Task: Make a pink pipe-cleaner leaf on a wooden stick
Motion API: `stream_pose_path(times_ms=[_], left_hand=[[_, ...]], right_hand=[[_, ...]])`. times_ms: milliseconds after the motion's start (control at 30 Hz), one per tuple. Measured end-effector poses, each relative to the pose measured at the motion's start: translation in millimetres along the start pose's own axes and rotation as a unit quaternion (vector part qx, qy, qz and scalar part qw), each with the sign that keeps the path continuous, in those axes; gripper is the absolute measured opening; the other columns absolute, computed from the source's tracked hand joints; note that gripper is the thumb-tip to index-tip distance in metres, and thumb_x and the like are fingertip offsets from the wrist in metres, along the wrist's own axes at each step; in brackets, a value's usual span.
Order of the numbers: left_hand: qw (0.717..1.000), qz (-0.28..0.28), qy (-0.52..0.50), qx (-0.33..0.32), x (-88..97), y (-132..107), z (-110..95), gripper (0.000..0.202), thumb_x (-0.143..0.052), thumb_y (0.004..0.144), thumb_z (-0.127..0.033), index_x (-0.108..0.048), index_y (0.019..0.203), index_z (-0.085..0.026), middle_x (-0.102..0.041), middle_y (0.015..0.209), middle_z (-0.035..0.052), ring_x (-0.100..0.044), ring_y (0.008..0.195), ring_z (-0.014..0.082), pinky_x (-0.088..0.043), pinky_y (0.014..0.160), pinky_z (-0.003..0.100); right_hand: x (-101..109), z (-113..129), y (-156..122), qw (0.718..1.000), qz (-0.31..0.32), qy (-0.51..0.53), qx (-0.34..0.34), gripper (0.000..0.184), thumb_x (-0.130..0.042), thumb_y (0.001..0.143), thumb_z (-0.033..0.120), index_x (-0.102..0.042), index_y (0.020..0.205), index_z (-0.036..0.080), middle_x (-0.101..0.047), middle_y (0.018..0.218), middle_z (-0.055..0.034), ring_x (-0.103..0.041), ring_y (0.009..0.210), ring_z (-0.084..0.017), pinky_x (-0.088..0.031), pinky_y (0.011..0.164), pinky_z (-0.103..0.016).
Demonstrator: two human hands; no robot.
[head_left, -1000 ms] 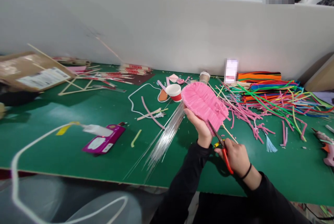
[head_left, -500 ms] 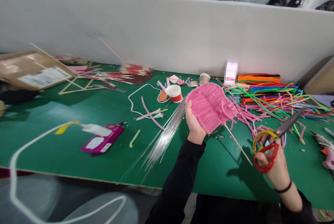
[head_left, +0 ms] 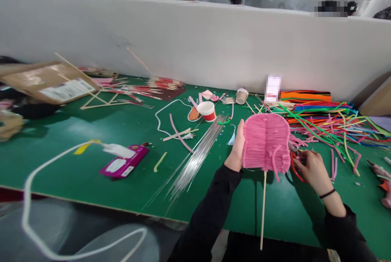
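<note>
My left hand (head_left: pixel 236 148) grips the left edge of a pink fan-shaped panel (head_left: pixel 259 144) covered in rows of fuzzy pipe cleaner. A thin wooden stick (head_left: pixel 263 213) points down from its lower edge, and a loose pink pipe-cleaner end (head_left: pixel 275 162) hangs over its lower right. At the panel's right edge, my right hand (head_left: pixel 314 172) is closed around a pair of scissors (head_left: pixel 297 169) with red on the handle. The panel partly covers the blades, so whether they touch it cannot be told.
Pink pipe-cleaner scraps and coloured bundles (head_left: pixel 308 109) lie at the right back. Clear rods (head_left: pixel 198 156), a paper cup (head_left: pixel 207 111) and a purple box with a white cord (head_left: pixel 125 160) are left. A pink glue gun (head_left: pixel 381 180) lies far right; a white partition (head_left: pixel 195 46) stands behind.
The panel has turned more upright and shifted right, its stick now pointing straight down. My right hand has brought the scissors up and left to the panel's right edge.
</note>
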State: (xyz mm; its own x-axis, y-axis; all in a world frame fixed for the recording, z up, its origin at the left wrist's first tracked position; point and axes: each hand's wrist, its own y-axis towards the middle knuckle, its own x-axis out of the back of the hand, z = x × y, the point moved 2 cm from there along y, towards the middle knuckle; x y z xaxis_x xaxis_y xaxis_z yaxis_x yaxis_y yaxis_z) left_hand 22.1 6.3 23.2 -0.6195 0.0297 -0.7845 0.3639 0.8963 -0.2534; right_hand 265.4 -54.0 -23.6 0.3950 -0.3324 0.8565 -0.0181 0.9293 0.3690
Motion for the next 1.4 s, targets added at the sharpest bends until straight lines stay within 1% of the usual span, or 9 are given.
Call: stream_pose_path(times_ms=[167, 300, 433, 600, 700, 867, 967, 1167, 1400], left_hand=[[0.998, -0.01, 0.054, 0.002, 4.4, 3.2, 10.1, 0.07, -0.044, 0.077, -0.078, -0.067, 0.104, -0.017, -0.074, 0.097, 0.0101, -0.068, 0.097, 0.0278, -0.052, 0.086, 0.039], [0.985, -0.067, 0.138, -0.081, -2.9, 0.8, 19.1, 0.064, -0.047, 0.079, -0.073, -0.068, 0.1, -0.017, -0.074, 0.089, 0.0088, -0.068, 0.092, 0.0264, -0.052, 0.082, 0.036], [0.946, -0.105, 0.238, -0.193, -6.2, 0.0, 20.4, 0.053, -0.053, 0.081, -0.065, -0.069, 0.094, -0.016, -0.073, 0.083, 0.007, -0.067, 0.091, 0.0262, -0.051, 0.08, 0.034], [0.949, 0.024, 0.301, -0.094, -7.8, -0.9, 22.2, 0.042, -0.061, 0.082, -0.053, -0.071, 0.097, -0.015, -0.074, 0.083, 0.0077, -0.068, 0.08, 0.0244, -0.052, 0.075, 0.034], [0.929, 0.063, 0.359, -0.065, -12.1, -5.6, 24.0, 0.036, -0.065, 0.081, -0.047, -0.072, 0.096, -0.015, -0.075, 0.086, 0.0077, -0.068, 0.08, 0.0249, -0.052, 0.076, 0.035], [0.875, 0.027, 0.446, -0.186, -21.6, -15.1, 17.8, 0.031, -0.058, 0.086, -0.044, -0.072, 0.094, -0.017, -0.074, 0.092, 0.0054, -0.065, 0.093, 0.0258, -0.048, 0.087, 0.034], [0.855, -0.016, 0.456, -0.248, -26.0, -22.9, 10.3, 0.03, -0.058, 0.086, -0.044, -0.072, 0.089, -0.017, -0.074, 0.089, 0.006, -0.065, 0.092, 0.0265, -0.048, 0.086, 0.034], [0.788, -0.044, 0.516, -0.333, -39.0, -37.9, -12.4, 0.029, -0.057, 0.085, -0.042, -0.071, 0.083, -0.017, -0.073, 0.081, 0.0055, -0.065, 0.078, 0.0246, -0.049, 0.073, 0.029], [0.706, -0.105, 0.567, -0.41, -40.5, -34.6, -43.7, 0.031, -0.054, 0.085, -0.043, -0.063, 0.071, -0.016, -0.067, 0.066, 0.0037, -0.06, 0.066, 0.02, -0.049, 0.064, 0.028]], right_hand=[[20.8, 24.2, 12.2, 0.984, -0.086, 0.138, -0.07, 0.042, -0.045, 0.09, 0.055, -0.065, 0.094, 0.018, -0.067, 0.096, -0.0126, -0.059, 0.096, -0.028, -0.044, 0.087, -0.044], [17.3, 43.9, 18.2, 0.897, 0.008, 0.418, -0.146, 0.043, -0.048, 0.089, 0.057, -0.065, 0.104, 0.02, -0.071, 0.098, -0.0078, -0.064, 0.088, -0.023, -0.05, 0.078, -0.035], [-0.1, 43.2, 14.8, 0.831, 0.042, 0.522, -0.185, 0.037, -0.058, 0.084, 0.055, -0.067, 0.095, 0.02, -0.071, 0.084, -0.0018, -0.064, 0.075, -0.018, -0.051, 0.07, -0.03], [-8.7, 32.6, 12.9, 0.812, -0.048, 0.543, -0.207, 0.037, -0.054, 0.087, 0.055, -0.065, 0.096, 0.021, -0.071, 0.091, -0.0025, -0.065, 0.08, -0.017, -0.053, 0.073, -0.03], [-7.6, 35.9, 13.9, 0.834, -0.06, 0.516, -0.188, 0.043, -0.043, 0.092, 0.055, -0.061, 0.111, 0.021, -0.069, 0.107, -0.0069, -0.065, 0.096, -0.02, -0.053, 0.081, -0.034], [16.6, 49.5, 13.2, 0.922, -0.2, 0.323, -0.079, 0.057, -0.047, 0.092, 0.046, -0.034, 0.143, 0.023, -0.043, 0.143, -0.0141, -0.047, 0.127, -0.026, -0.045, 0.099, -0.048], [35.8, 66.4, 19.8, 0.967, -0.194, 0.157, 0.048, 0.062, -0.059, 0.086, 0.045, -0.038, 0.14, 0.025, -0.039, 0.145, -0.0136, -0.034, 0.136, -0.032, -0.032, 0.107, -0.059], [53.3, 107.5, 33.4, 0.967, -0.145, 0.065, 0.201, 0.058, -0.057, 0.089, 0.038, -0.039, 0.141, 0.02, -0.039, 0.148, -0.0141, -0.027, 0.141, -0.032, -0.034, 0.109, -0.056], [43.0, 119.9, 12.9, 0.945, -0.086, 0.156, 0.273, 0.02, -0.055, 0.09, 0.018, -0.064, 0.107, 0.022, -0.07, 0.106, -0.0087, -0.067, 0.097, -0.02, -0.056, 0.084, -0.034]])
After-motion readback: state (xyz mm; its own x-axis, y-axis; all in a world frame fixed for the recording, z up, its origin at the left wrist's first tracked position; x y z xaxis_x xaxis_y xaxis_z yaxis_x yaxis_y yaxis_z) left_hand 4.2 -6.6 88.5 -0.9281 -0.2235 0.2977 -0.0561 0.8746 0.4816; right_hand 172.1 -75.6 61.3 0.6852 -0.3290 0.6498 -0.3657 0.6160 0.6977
